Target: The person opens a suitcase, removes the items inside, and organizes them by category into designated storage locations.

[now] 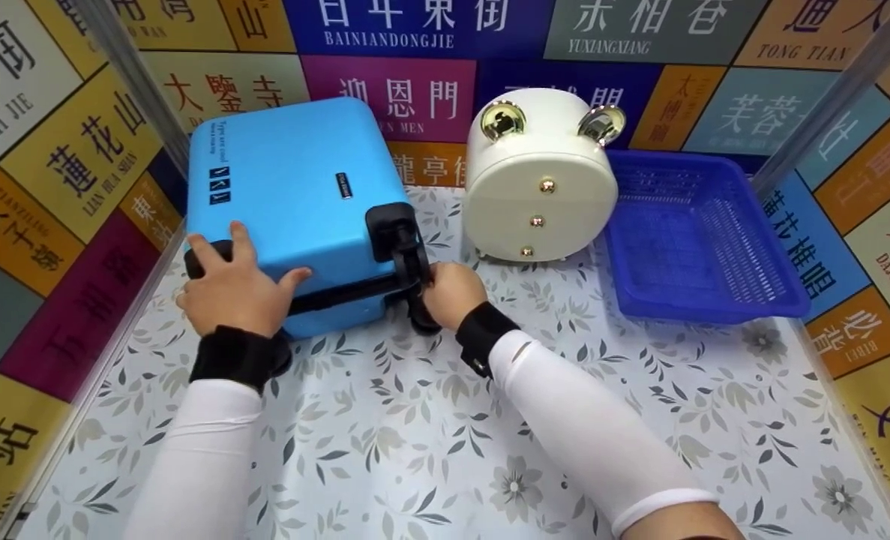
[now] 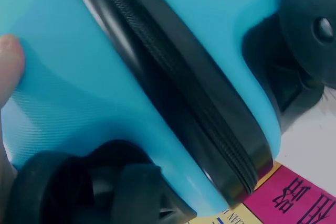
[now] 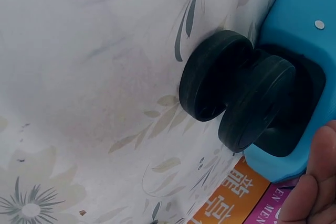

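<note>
The blue hard-shell suitcase lies at the left of the floral tabletop, directly under the left hand, whose spread fingers press its upper shell while the right hand is beside the near-right spinner wheels, its hold too hidden to tell. Its wheeled end points toward the person, both hands at that end, and its long axis runs away toward the sign-printed back wall.
</note>
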{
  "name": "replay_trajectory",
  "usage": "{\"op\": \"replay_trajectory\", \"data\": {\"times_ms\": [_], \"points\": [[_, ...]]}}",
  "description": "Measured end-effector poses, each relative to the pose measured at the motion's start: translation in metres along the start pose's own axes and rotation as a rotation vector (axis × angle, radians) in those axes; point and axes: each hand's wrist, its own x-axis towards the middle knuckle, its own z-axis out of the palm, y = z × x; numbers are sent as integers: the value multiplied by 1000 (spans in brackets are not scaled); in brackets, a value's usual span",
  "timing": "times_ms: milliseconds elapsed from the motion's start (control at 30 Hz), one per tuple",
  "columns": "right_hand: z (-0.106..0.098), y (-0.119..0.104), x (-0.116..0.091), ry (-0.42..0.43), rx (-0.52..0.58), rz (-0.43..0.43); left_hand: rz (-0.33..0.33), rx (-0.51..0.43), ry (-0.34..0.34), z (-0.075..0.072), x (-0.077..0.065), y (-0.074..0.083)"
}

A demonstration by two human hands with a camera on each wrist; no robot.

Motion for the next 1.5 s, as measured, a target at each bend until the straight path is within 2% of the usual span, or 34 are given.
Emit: {"op": "replay_trajectory", "data": {"times_ms": [233, 433, 667, 933, 1167, 1333, 1500], "points": [[-1, 1, -1, 1, 41, 1, -1, 1, 15, 0, -2, 1], [-1, -1, -2, 1, 33, -11, -3, 11, 9, -3, -1, 2], [0, -3, -5, -26, 93, -36, -4, 18, 5, -6, -1, 4], [2, -2, -6, 45, 59, -43, -23, 15, -3, -6, -10, 12], [7, -10, -10, 56, 57, -125, -21, 9, 9, -7, -13, 17], [9, -10, -9, 81, 38, -118, -21, 1, 8, -8, -18, 22], [8, -8, -6, 105, 28, -85, -5, -2, 3, -10, -28, 28]]}}
